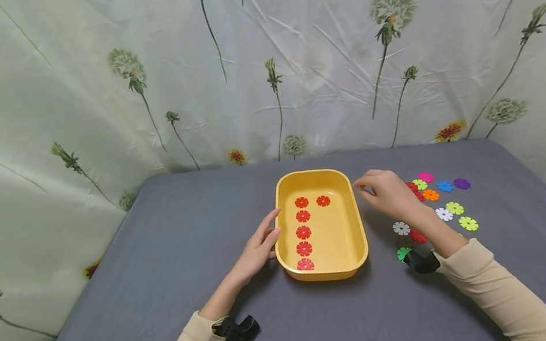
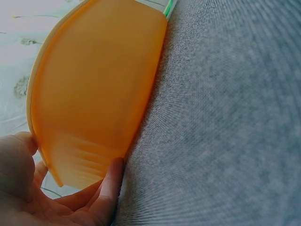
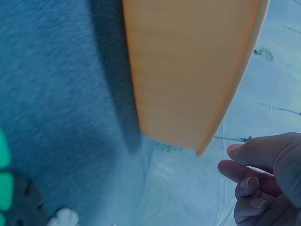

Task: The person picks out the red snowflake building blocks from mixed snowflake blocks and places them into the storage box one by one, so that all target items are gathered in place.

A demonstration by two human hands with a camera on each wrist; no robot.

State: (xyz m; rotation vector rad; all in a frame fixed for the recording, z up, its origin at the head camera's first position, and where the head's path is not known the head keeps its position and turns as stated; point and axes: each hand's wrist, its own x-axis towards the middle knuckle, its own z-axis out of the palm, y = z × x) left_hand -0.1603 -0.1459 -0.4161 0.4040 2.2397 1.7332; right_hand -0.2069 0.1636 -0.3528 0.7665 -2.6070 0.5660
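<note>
A yellow plastic tray [image 1: 352, 252] stands on the cloth-covered table, with several red notched building discs [image 1: 303, 232] inside. They form a column along its left side, and one lies apart near the top. At the tray's left wall is my left hand [image 1: 258, 245]; in the left wrist view its thumb and fingertips touch the rim and outer wall. My right hand [image 1: 386, 192] hovers just off the tray's upper right rim. In the right wrist view its thumb and index finger [image 3: 237, 172] are slightly apart, with nothing visible between them, while the other fingers bend loosely.
Right of the tray lie loose discs of many colours, including a purple disc [image 1: 462, 183], a blue disc [image 1: 445, 186], an orange disc [image 1: 431, 195] and a white disc [image 1: 401, 228]. Some are partly behind the right forearm. A dandelion-print curtain [image 1: 243, 110] hangs behind the table [image 1: 161, 268].
</note>
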